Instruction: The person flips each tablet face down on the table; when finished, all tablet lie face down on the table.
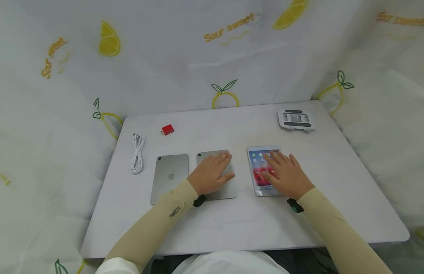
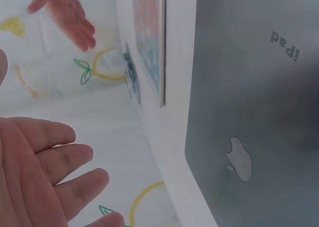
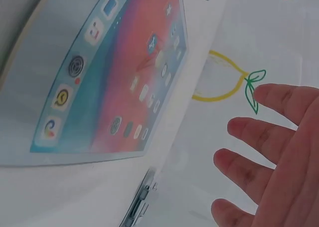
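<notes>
My left hand [image 1: 212, 173] hovers with straight fingers over a grey tablet [image 1: 220, 194] lying back side up; its logo and iPad lettering show in the left wrist view. In the right wrist view a gap separates my right hand [image 3: 284, 157] from a white-framed tablet [image 3: 134, 72], whose lit screen of app icons faces up. Neither hand holds anything. To the left lies another grey tablet [image 1: 169, 179], also back side up, with a logo in its middle.
A coiled white cable [image 1: 137, 154] lies at the table's left side, and a red plug adapter [image 1: 167, 129] sits to its right. At the back right is a folded white-and-grey stand [image 1: 296, 120]. The white table [image 1: 253, 224] meets a lemon-printed curtain [image 1: 157, 76].
</notes>
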